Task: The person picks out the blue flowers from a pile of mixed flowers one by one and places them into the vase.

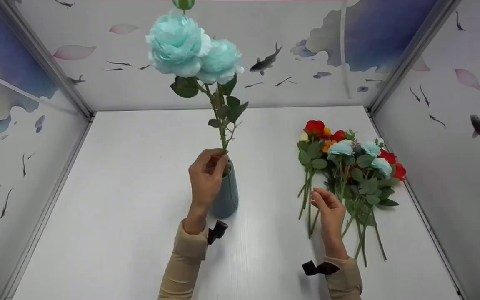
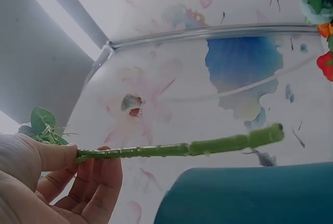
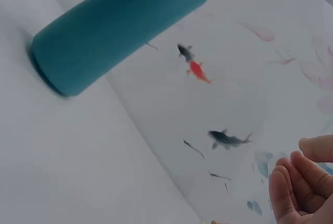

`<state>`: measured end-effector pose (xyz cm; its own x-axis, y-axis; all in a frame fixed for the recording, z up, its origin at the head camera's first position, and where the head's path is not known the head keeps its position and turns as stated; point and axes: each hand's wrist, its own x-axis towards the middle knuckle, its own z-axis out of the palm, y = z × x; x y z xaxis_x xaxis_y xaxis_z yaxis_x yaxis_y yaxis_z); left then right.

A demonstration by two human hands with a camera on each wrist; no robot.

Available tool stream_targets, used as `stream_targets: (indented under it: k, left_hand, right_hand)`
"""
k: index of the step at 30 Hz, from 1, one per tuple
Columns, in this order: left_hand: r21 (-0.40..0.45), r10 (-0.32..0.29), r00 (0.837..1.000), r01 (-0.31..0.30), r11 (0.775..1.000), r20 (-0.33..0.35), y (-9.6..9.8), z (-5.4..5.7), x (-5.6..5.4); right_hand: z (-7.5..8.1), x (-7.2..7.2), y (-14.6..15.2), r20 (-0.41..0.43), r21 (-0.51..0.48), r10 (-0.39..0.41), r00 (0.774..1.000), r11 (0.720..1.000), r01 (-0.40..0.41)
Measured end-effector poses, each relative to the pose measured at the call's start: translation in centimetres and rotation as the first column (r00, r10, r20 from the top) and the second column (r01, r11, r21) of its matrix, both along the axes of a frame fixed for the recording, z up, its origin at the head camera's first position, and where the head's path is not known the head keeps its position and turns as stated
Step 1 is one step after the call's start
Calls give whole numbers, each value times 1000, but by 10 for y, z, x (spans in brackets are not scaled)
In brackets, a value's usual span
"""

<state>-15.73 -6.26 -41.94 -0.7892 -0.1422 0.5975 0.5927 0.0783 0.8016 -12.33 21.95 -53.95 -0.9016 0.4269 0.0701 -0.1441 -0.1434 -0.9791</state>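
My left hand (image 1: 207,177) pinches the stem (image 2: 218,145) of an artificial flower with light-blue blooms (image 1: 177,43) and a green bud, held upright at the mouth of a blue-green vase (image 1: 226,196). In the left wrist view the stem's cut lower end shows bare, just above the vase's outline. Loosely bent, my right hand (image 1: 331,214) holds nothing. It hovers beside the stems of the flowers lying on the right, and in the right wrist view its thumb stands apart from the fingers (image 3: 291,193).
On the table's right side lies a pile of artificial flowers, with red blooms (image 1: 315,127), light-blue blooms (image 1: 341,147) and green leaves. Printed walls with fish and petals enclose the white table (image 1: 131,200) at the back and both sides.
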Motion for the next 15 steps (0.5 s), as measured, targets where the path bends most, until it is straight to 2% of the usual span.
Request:
stream_targets:
  k: [8,15]
  left_hand:
    - [38,32,994,-28,999,-102,-12,28,-12]
    - [55,55,990,-48,997,-126,-14,38,-22]
  right_hand:
    - [-12,11,32,64,21,-123,990,992,122]
    - [-19,17,47,106,14,-160,981,987,159]
